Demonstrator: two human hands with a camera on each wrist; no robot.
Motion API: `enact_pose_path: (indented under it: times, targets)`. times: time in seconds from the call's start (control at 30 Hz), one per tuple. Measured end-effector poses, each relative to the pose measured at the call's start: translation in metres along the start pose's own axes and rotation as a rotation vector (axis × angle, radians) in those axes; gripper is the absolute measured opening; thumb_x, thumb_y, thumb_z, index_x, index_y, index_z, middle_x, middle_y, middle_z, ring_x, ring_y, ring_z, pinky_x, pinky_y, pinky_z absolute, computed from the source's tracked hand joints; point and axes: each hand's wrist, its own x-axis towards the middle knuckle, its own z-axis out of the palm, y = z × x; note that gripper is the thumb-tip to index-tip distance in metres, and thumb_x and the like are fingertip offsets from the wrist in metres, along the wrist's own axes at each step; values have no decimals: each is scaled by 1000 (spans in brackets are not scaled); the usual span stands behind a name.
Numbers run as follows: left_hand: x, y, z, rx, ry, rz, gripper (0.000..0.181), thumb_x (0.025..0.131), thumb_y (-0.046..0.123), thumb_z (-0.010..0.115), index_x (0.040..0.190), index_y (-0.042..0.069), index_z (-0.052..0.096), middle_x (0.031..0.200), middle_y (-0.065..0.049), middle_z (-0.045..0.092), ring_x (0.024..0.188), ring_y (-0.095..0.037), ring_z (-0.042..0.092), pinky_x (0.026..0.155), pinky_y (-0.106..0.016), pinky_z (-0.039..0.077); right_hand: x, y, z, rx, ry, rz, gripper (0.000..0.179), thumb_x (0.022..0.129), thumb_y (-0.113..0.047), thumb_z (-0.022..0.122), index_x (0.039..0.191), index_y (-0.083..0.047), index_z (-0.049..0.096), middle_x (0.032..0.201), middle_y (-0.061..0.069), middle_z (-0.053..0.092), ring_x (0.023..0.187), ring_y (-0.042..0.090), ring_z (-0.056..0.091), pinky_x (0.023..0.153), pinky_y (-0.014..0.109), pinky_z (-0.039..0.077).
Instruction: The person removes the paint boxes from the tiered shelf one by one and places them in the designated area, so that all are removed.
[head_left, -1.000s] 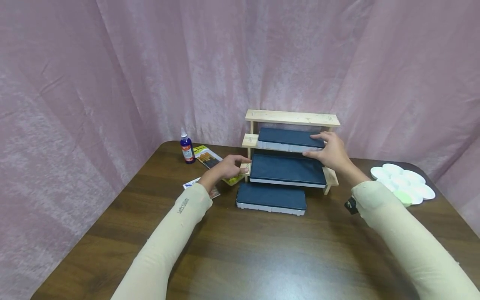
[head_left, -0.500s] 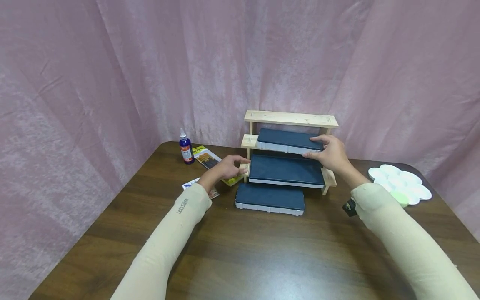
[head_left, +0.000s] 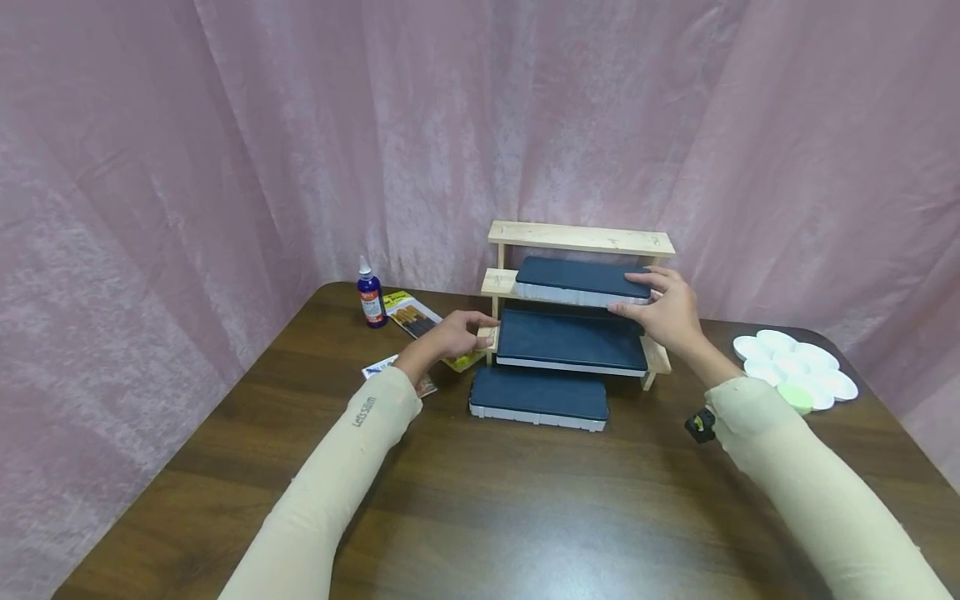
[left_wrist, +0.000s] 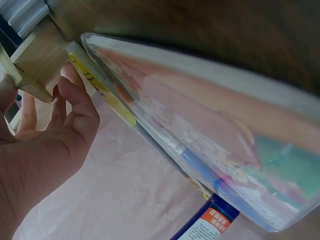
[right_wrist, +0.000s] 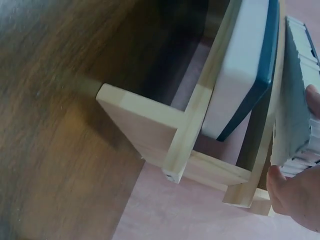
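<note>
A three-step wooden stand [head_left: 582, 237] stands on the table, with a dark-blue-lidded white case [head_left: 572, 340] on its lowest step. My left hand [head_left: 454, 333] grips the left end of that step between thumb and fingers; the left wrist view shows the fingers [left_wrist: 72, 92] curled at the board's end. At the middle step, my right hand [head_left: 670, 310] pinches the right end of another blue-lidded case [head_left: 577, 279], thumb below and fingers on the lid. The right wrist view shows this case's underside [right_wrist: 292, 107] tilted away from the board. A third such case [head_left: 538, 396] lies before the stand.
Left of the stand are a blue bottle [head_left: 371, 298] with a white nozzle, a yellow packet of brushes [head_left: 414, 318] and a flat packet [head_left: 426, 386]. A white flower-shaped palette [head_left: 795, 362] with a light green piece [head_left: 797, 397] lies at the right. A pink curtain [head_left: 420, 150] hangs behind.
The upper case and my right hand have shifted slightly to the right relative to the stand. My left hand keeps its place on the lowest step. The view has turned slightly.
</note>
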Motion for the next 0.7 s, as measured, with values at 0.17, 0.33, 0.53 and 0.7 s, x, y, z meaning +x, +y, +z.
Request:
enact_pose_path:
  times: [0.17, 0.33, 0.53, 0.7]
  targets:
    - [0, 1, -1, 16, 1, -2, 39, 96, 23, 67, 135, 24, 63, 98, -11, 59, 68, -17, 52, 52, -27, 40, -4, -4, 0, 59, 38, 12, 60, 78, -21, 86, 128, 3, 64, 149, 22, 37, 131, 46, 45, 106, 52, 40]
    - [-1, 1, -1, 20, -7, -5, 39, 96, 23, 67, 135, 24, 62, 104, -12, 59, 76, -20, 55, 58, -31, 45, -9, -2, 0, 82, 56, 11, 59, 78, -22, 87, 127, 3, 65, 148, 20, 39, 133, 41, 44, 107, 50, 39]
    - [-1, 3, -3, 14, -7, -6, 39, 96, 23, 66, 135, 25, 62, 107, -12, 59, 81, -23, 57, 61, -32, 46, -13, 1, -4, 90, 61, 21, 60, 78, -25, 86, 127, 2, 65, 148, 20, 39, 129, 43, 47, 105, 52, 40]
    - [-1, 4, -3, 12, -14, -9, 40, 96, 23, 66, 136, 24, 62, 100, -12, 59, 75, -22, 55, 57, -30, 43, -14, 2, -6, 73, 81, 4, 60, 77, -28, 88, 126, -1, 67, 147, 17, 42, 122, 41, 54, 99, 45, 48]
